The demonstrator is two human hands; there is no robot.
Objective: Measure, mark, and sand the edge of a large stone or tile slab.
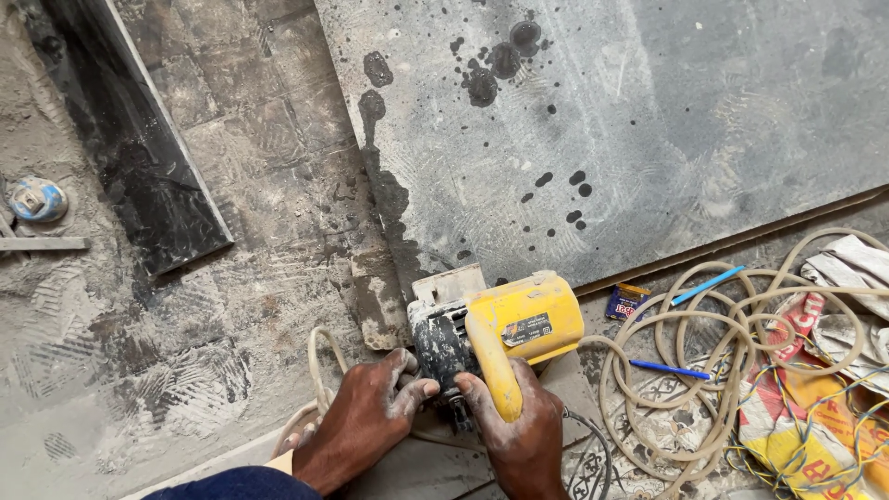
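Head view: right hand (523, 435) wrapped tight around yellow saw (505, 333) handle, saw at grey slab's (630, 120) near edge. Left hand (366, 421) just left, fingers curled loosely against the saw's dusty motor housing, gripping nothing fully.

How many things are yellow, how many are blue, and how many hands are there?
Yellow: 1, the power saw
Blue: 3, two pens and a round disc
Hands: 2, left hand and right hand, both on the saw
Total: 6
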